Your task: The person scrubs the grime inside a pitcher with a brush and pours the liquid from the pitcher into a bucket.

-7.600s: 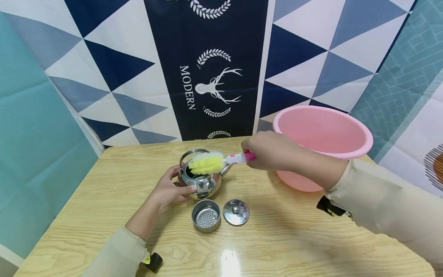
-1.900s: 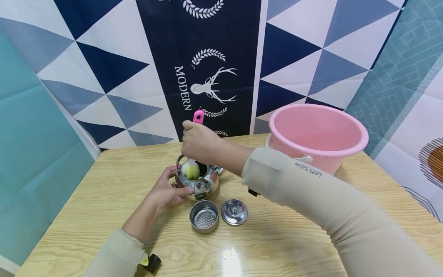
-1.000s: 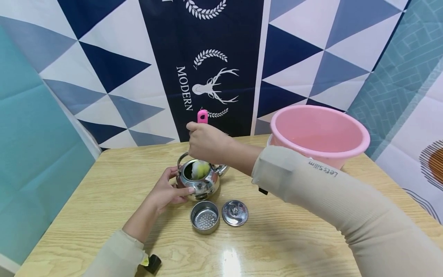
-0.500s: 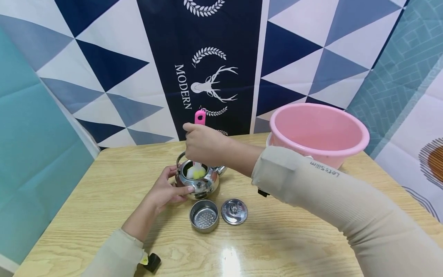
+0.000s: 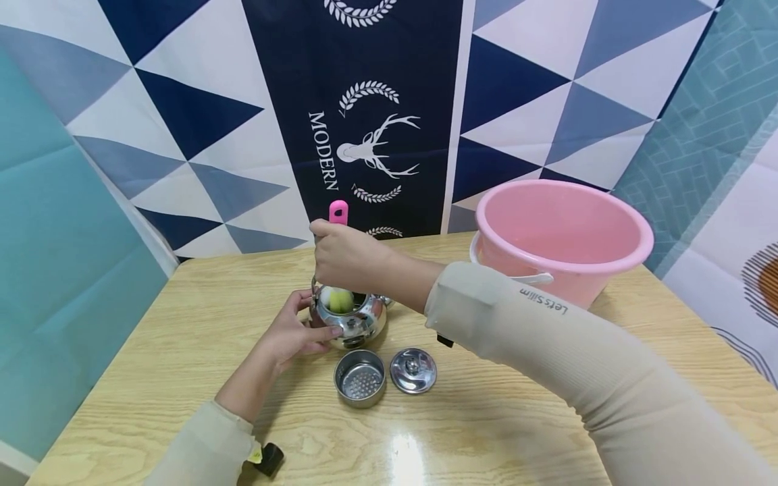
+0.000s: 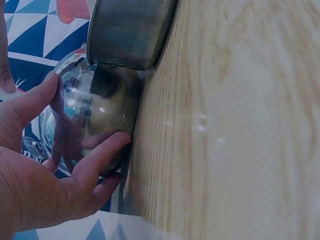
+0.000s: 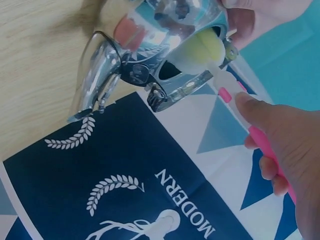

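A shiny steel teapot (image 5: 367, 329) stands uncovered on the table. My left hand (image 5: 296, 332) holds it from the left side, thumb at the front, and the left wrist view shows fingers spread along its round body (image 6: 112, 107). My right hand (image 5: 352, 256) grips the pink-and-white handle of a sponge brush (image 5: 338, 212) above the teapot. The brush's yellow-and-white sponge head (image 7: 202, 52) sits in the teapot's opening, near its left edge in the head view. In front stand a steel strainer cup (image 5: 361, 401) with a perforated bottom and a round lid (image 5: 413, 371).
A large pink bucket (image 5: 562, 264) with a white handle (image 5: 535, 279) stands at the table's back right. Behind the wooden table (image 5: 200, 324) hangs a patterned cloth (image 5: 243, 142). The strainer cup is close to the teapot's front.
Earliest, the brush lay sideways over the teapot; now it points down into it. In the last half second my right hand and the sponge shifted left. The left hand stays put.
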